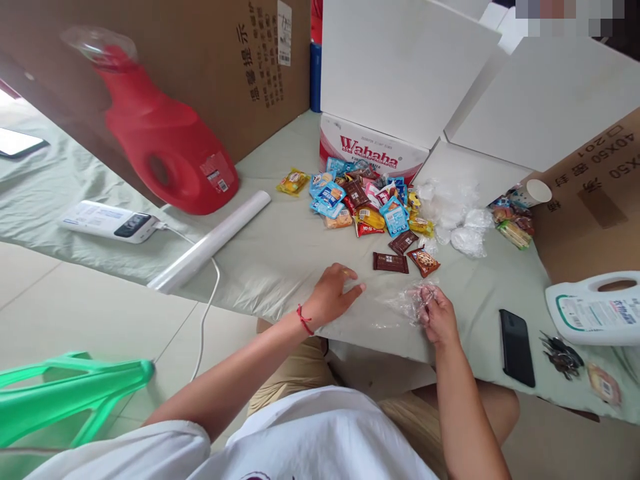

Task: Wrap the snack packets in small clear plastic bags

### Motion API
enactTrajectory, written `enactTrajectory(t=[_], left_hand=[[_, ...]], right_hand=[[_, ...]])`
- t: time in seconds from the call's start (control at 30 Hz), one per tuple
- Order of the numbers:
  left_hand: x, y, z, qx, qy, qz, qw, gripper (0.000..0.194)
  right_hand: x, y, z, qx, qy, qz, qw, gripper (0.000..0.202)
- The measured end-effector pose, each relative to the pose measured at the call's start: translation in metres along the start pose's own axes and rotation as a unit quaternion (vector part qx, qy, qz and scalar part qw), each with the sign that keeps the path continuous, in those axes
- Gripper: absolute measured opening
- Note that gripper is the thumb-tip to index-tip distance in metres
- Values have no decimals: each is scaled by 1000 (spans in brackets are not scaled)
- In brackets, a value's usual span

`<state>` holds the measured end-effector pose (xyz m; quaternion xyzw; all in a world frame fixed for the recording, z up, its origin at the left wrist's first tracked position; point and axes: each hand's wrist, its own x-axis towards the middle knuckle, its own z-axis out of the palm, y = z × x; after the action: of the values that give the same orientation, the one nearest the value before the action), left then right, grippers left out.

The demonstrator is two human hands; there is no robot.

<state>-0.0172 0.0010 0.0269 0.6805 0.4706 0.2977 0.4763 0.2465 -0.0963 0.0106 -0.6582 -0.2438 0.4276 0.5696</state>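
Note:
My right hand (437, 313) is closed on a clear plastic bag (407, 301), which trails leftward over the cloth. Over the cloth to the left, my left hand (336, 295) has nothing in it, its thumb and fingers apart. Beyond both hands lies a pile of wrapped snacks (357, 193) in blue, brown, red and yellow. Two dark brown packets, one of them a flat bar (391, 263), and an orange-brown cookie packet (424, 261) lie at its near edge. Crumpled clear bags (463, 220) are heaped right of the pile.
A red jug (175, 147), a clear roll (210, 241) and a power bank (109, 221) with a white cable stand or lie left. A Wahaba-style printed box (370, 143) is behind the snacks. At right are a phone (517, 347), keys (563, 355) and a white jug (595, 310).

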Motion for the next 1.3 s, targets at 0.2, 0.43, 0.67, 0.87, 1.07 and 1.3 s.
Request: enactTrajectory(t=[0.2,0.43,0.67,0.87,1.07,1.3], left_hand=[[31,18,26,-196,-115,-36,973,79],[33,3,41,-210,-212,-36,954,42],[45,-20,-1,-45,38,-41,997,25],[76,-29,-28,281,43,6,959,26],[93,-35,-31,360,4,29,933,33],[89,-36,-23,332,26,11,943,31]], right_hand=[[3,-26,21,-1,-102,38,994,53],[10,-35,25,1,-109,58,992,53],[23,-10,18,-70,-29,27,997,57],[36,6,9,-240,23,-73,968,48],[30,-19,-8,-461,136,-248,841,46],[-25,-23,67,-477,-8,-404,781,58]])
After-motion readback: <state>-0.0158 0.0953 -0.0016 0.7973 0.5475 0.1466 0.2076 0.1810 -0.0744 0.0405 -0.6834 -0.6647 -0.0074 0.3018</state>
